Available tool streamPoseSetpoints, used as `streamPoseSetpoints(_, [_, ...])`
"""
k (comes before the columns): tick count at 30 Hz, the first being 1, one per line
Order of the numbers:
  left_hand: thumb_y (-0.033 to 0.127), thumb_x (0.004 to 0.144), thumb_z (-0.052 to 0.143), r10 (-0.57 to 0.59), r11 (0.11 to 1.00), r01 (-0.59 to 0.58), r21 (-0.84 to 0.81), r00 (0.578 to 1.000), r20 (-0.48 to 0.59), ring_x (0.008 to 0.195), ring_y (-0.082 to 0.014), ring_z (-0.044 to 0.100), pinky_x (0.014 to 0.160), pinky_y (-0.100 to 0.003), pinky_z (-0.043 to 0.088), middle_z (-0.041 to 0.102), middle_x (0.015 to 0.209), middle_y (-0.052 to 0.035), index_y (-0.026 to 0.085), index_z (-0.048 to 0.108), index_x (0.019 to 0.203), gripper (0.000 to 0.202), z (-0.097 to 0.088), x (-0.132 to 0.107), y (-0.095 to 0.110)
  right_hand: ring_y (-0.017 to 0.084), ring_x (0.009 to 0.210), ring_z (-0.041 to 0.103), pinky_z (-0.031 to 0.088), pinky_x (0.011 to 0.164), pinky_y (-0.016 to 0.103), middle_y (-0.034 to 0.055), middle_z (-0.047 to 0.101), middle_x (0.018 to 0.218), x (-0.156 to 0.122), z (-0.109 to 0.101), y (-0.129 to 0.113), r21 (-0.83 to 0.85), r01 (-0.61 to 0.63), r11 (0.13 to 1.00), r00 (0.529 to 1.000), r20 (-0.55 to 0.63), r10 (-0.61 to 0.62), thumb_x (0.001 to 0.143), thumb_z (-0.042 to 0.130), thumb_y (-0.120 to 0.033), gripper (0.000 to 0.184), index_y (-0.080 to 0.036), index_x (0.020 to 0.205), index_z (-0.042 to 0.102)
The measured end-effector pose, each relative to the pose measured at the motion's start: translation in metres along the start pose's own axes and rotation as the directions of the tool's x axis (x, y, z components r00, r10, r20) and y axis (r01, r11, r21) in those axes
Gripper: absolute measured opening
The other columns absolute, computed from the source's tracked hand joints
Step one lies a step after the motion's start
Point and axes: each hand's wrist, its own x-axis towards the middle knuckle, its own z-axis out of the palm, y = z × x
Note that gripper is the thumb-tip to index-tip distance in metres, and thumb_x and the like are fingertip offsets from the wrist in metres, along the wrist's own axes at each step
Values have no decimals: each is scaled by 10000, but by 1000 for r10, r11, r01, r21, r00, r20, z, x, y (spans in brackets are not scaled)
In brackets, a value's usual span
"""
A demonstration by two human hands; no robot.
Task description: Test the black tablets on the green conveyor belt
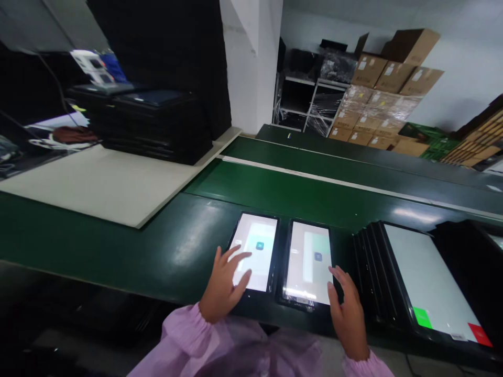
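Two tablets with lit screens lie side by side on the dark green table in front of me. My left hand hovers over or touches the lower left of the left tablet, its fingers spread. That screen shows a small dark blue icon on a pale panel. My right hand is at the right edge of the right tablet, fingers apart and slightly bent, holding nothing. A similar icon shows on its screen. Whether my fingertips press the glass, I cannot tell.
Beside my right hand leans a stack of tablets, the top one lit with green and red corners. A white board at left bears a pile of black devices. Beyond the green table stand a pillar and cardboard boxes.
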Motion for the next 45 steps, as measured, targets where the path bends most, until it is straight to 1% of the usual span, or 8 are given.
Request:
streamPoseSetpoints(4, [445, 971, 583, -333, 924, 267, -275, 915, -228, 1154, -282, 668, 1041, -447, 516, 729, 1171, -108, 210, 665, 1151, 307, -10, 25, -37, 328, 1269, 630, 485, 1122, 555, 152, 686, 1358, 19, -5, 5, 141, -85, 986, 989, -110, 101, 976, 581, -541, 483, -203, 1308, 680])
streamPoseSetpoints(9, [563, 860, 604, -613, 716, 423, -555, 761, -212, 663, -161, 554, 635, -278, 459, 592, 710, 1, 195, 612, 811, 371, -6, 70, -88, 261, 1048, 709, 565, 972, 454, 116, 759, 1142, 54, 20, 29, 553, -207, 807, 904, -207, 373, 867, 710, -550, 443, -184, 1117, 725])
streamPoseSetpoints(13, [590, 860, 547, -578, 778, 472, -415, 797, -176, 588, -135, 426, 571, -281, 337, 440, 589, 34, 213, 505, 622, 448, 9, 84, -103, 224, 888, 711, 589, 860, 407, 79, 768, 995, 72, 35, 39, 710, -255, 656, 848, -161, 504, 736, 786, -555, 444, -190, 976, 709])
streamPoseSetpoints(16, [579, 876, 513, -537, 823, 484, -299, 834, -129, 572, -135, 413, 568, -289, 313, 405, 554, 35, 216, 460, 577, 473, 18, 80, -101, 249, 932, 714, 586, 891, 441, 100, 769, 1013, 75, 28, 31, 561, -264, 785, 895, -162, 417, 792, 735, -547, 417, -184, 995, 715])
streamPoseSetpoints(21, [563, 894, 505, -505, 848, 463, -256, 853, -129, 561, -134, 424, 569, -286, 320, 408, 544, 38, 215, 461, 583, 469, 20, 74, -100, 273, 1085, 697, 549, 1021, 511, 133, 748, 1127, 71, 11, 10, 154, -38, 987, 986, -153, 62, 990, 526, -446, 350, -189, 1154, 697])
streamPoseSetpoints(31, [596, 889, 509, -546, 825, 516, -230, 833, -92, 559, -142, 405, 551, -286, 313, 381, 534, 40, 221, 458, 581, 488, 16, 78, -96, 267, 1212, 647, 551, 1039, 504, 115, 715, 1261, 70, 9, -11, -123, 144, 982, 989, -12, -146, 1049, 474, -284, 311, -221, 1302, 643])
streamPoseSetpoints(36, [626, 830, 578, -580, 778, 536, -329, 813, -46, 623, -172, 506, 590, -286, 397, 549, 617, 16, 214, 606, 695, 434, 15, 78, -96, 266, 1161, 662, 546, 1023, 502, 103, 737, 1202, 66, 13, -21, -188, 230, 955, 973, 72, -220, 1030, 462, -221, 289, -212, 1241, 660])
streamPoseSetpoints(45, [610, 814, 631, -537, 773, 494, -398, 844, 5, 697, -177, 575, 667, -284, 461, 616, 726, 3, 200, 606, 789, 412, 16, 76, -100, 287, 1219, 647, 444, 1159, 616, 126, 718, 1256, 57, 13, -14, -214, 136, 967, 990, -17, -143, 1036, 457, -272, 304, -202, 1264, 647])
